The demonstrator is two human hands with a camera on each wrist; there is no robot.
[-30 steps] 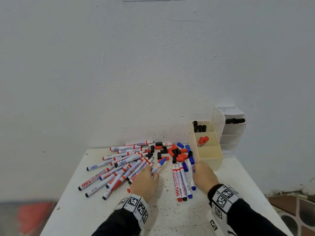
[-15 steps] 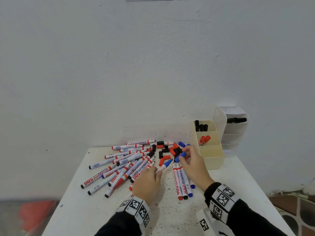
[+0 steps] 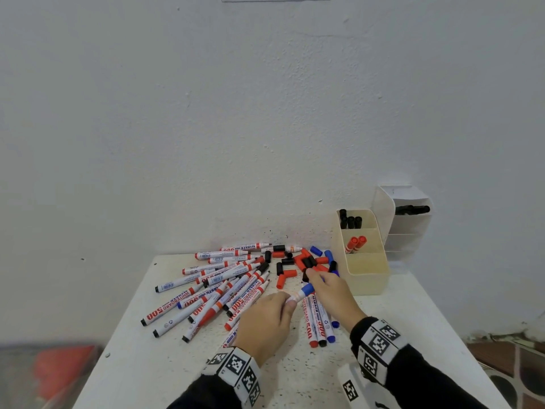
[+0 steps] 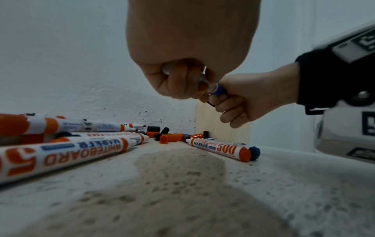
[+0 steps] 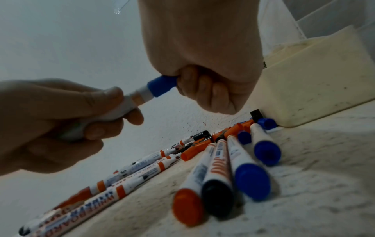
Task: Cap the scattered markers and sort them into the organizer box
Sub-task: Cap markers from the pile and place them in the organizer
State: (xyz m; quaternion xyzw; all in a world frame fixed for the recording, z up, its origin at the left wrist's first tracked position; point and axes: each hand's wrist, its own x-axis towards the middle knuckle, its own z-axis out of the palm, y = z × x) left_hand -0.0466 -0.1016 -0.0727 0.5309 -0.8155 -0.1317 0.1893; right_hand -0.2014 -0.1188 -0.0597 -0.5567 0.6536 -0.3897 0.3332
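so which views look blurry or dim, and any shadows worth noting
Head view: evenly lit and sharp in the middle, smeared at the bottom left corner, with the table edges splayed by the wide lens. Left wrist view: dim, the near table soft, the left hand casting a dark shadow below it. Right wrist view: dim too, the left hand blurred, the blue cap fairly crisp.

A white marker (image 3: 295, 298) is gripped by the left hand (image 3: 267, 326) above the white table (image 3: 413, 335), and its blue cap (image 3: 307, 288) is held by the right hand (image 3: 333, 293). Uncapped markers (image 3: 218, 287) are fanned out to the left, loose caps (image 3: 298, 262) heaped behind. Black-capped and red-capped markers are stood in separate compartments of the cream organizer box (image 3: 368, 283).
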